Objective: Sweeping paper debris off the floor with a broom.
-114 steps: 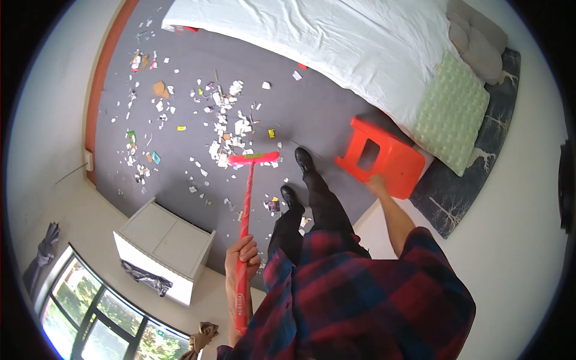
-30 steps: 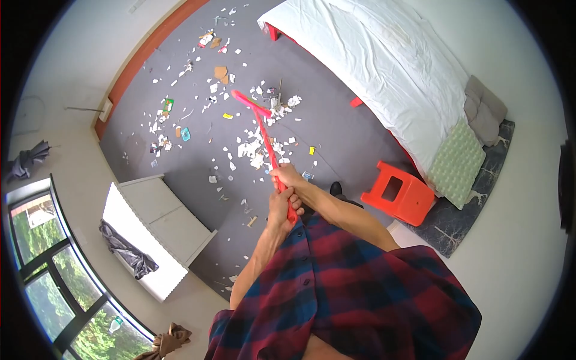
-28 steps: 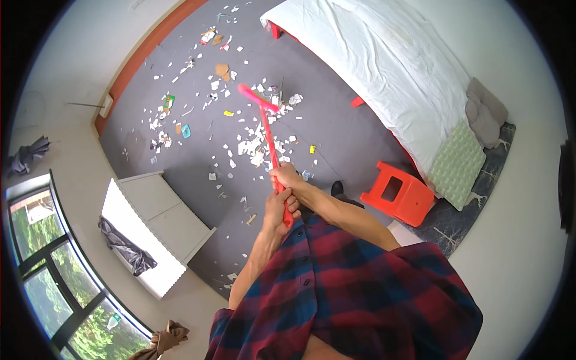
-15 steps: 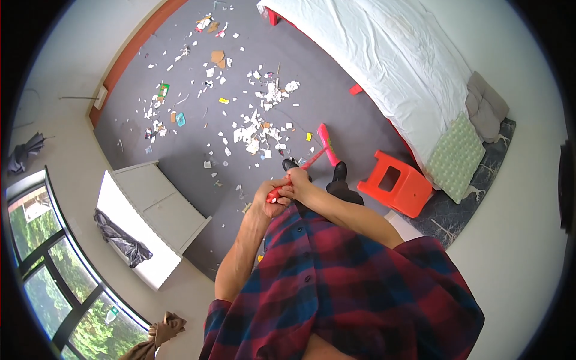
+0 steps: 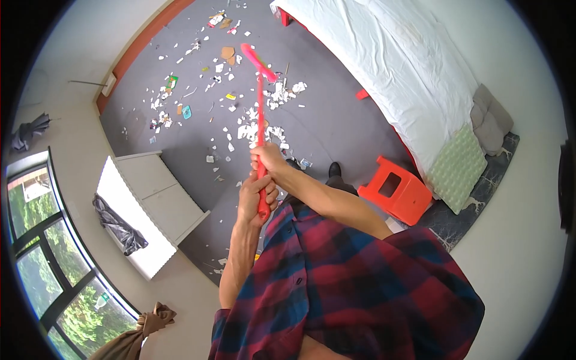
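Note:
Both my hands are wrapped round the red handle of a broom (image 5: 261,108). My left hand (image 5: 257,198) grips near the handle's rounded end, close to my shirt. Farther up the handle, my right hand (image 5: 269,159) is closed round it. The broom's pink head (image 5: 258,62) is out ahead of me, over the far part of the littered floor; whether it touches the floor I cannot tell. Torn white paper scraps (image 5: 282,94) lie thickest beside and below the head. A brown cardboard piece (image 5: 228,54) lies just left of it.
A red plastic stool (image 5: 414,201) is at my right, beside a bed with a white sheet (image 5: 384,72). At my left stands a white cabinet (image 5: 159,186) with a black plastic bag (image 5: 120,225) on top. More scraps and a green wrapper (image 5: 172,83) dot the grey floor (image 5: 336,129).
The broom head has swung from near my feet to far ahead and left. My right hand has moved forward along with the handle, and the handle now points away from me.

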Available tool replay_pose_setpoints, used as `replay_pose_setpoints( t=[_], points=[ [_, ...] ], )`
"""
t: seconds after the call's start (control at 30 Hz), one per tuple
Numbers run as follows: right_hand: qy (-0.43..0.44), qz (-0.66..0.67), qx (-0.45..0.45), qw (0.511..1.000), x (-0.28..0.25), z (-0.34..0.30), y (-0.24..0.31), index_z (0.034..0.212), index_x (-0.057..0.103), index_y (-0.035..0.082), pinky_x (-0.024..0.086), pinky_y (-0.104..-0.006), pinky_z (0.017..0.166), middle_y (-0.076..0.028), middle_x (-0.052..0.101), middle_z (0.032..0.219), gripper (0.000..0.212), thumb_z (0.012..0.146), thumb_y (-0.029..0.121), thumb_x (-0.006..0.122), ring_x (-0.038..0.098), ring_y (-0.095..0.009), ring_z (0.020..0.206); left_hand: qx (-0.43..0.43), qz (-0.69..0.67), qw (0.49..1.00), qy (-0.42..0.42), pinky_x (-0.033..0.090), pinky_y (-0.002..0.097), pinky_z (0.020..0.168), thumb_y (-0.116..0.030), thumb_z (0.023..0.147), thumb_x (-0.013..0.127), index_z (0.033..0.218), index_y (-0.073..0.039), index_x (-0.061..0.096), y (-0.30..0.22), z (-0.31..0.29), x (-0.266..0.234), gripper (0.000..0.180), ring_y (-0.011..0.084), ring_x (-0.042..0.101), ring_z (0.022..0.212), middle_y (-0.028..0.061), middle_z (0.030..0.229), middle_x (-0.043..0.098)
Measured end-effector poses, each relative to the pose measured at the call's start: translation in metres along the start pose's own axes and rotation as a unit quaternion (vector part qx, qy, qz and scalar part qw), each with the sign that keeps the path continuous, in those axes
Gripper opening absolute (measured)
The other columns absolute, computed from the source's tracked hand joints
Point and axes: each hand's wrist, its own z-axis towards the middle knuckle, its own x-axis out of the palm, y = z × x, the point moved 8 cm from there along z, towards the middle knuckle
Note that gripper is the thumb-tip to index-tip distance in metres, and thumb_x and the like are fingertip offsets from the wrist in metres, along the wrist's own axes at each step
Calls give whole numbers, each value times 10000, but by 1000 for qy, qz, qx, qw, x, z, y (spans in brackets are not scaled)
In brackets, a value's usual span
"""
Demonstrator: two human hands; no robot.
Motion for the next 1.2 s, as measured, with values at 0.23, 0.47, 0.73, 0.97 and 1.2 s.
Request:
replay_pose_setpoints(
  t=[0.23,0.47,0.73,0.97,1.2],
  points=[
    [-258,4,-11,966,-144,-30,-34,574,463,33,390,-326,404,-73,471,519,128,682,8,528,476,-187,434,-257,-139,951,98,236,175,320,-102,909,446,863,-104,435,90,41,1,48,39,377,419,-20,605,408],
    [-359,72,57,929,-215,-16,-79,685,459,30,423,-372,419,-98,471,669,29,688,4,448,510,-209,526,-366,-180,907,104,239,179,320,-94,903,442,867,-88,444,120,76,6,37,41,397,430,-8,615,426],
    [-37,42,84,995,-61,35,-23,593,433,61,376,-317,404,-38,430,513,158,709,19,531,449,-158,444,-86,-5,996,0,282,197,348,-97,875,485,880,-79,420,46,57,-5,67,55,381,426,-17,603,407],
    [-38,-81,10,996,-50,-2,17,599,444,49,380,-323,407,-50,446,524,159,724,17,536,433,-161,405,20,-7,1000,-21,307,207,368,-99,897,457,900,-97,404,35,33,18,53,70,377,427,-28,596,383],
    [-284,43,-6,958,-183,-29,-8,625,454,32,376,-321,391,-69,457,545,120,723,13,520,468,-193,434,-269,-116,950,110,238,183,326,-115,911,439,909,-85,435,104,75,27,31,46,373,422,-14,613,408]
  ],
)
